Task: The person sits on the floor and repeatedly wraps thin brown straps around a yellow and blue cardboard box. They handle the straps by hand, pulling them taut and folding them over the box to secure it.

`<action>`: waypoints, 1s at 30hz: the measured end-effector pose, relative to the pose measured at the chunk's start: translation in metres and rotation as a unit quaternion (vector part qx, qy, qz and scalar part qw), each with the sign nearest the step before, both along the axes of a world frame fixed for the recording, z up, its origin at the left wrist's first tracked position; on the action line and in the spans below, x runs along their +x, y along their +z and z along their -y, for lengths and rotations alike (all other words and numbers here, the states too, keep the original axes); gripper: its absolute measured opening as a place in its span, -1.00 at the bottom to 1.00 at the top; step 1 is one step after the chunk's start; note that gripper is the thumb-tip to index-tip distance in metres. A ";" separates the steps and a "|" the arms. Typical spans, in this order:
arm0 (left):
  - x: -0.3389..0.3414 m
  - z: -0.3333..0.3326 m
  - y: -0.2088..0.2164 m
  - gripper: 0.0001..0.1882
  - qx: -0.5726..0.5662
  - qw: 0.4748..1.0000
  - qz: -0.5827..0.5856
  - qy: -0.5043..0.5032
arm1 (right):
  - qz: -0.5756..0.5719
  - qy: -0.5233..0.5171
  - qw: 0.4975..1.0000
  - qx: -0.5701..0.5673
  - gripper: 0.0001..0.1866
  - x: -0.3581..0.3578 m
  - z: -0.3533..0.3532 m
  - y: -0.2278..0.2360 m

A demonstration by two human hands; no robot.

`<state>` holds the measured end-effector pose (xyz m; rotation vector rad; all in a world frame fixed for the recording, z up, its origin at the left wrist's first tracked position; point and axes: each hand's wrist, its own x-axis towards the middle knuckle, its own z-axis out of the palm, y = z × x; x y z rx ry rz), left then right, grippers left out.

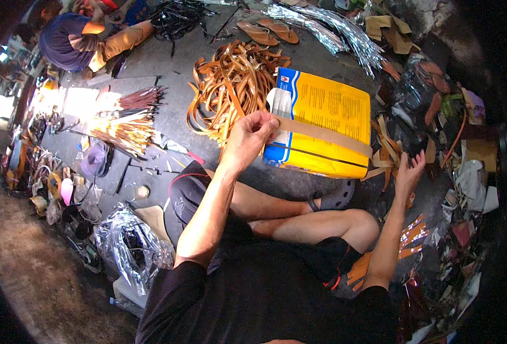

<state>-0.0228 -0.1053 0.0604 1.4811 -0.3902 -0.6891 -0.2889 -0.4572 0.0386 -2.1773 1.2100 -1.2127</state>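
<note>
A yellow and blue cardboard box stands in front of my crossed legs. One tan leather-like strip runs across its top from left to right, and a dark narrow band lies along the box nearer to me. At the box's left edge my left hand pinches the strip's end between thumb and fingers. My right hand is raised off the box's right side, fingers apart, holding nothing that I can see. Behind the left hand lies a tangled heap of brown straps.
Bundled strips lie on the left, silver strips at the far side near a pair of sandals. A clear plastic bag sits by my left elbow. Scraps crowd the right. Another person sits far left.
</note>
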 end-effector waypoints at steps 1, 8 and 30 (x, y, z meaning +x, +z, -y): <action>0.000 0.000 0.002 -0.79 0.024 0.999 0.031 0.016 | -0.019 0.062 0.998 0.001 -0.46 0.018 -0.011 0.015; 0.008 -0.001 -0.008 -0.85 0.076 0.985 0.114 0.103 | -0.120 0.498 0.858 0.036 -0.78 0.151 -0.148 0.074; 0.021 0.010 -0.036 -0.85 -0.039 0.997 -0.023 0.068 | -0.060 0.587 0.807 -0.015 -0.88 0.213 -0.166 0.020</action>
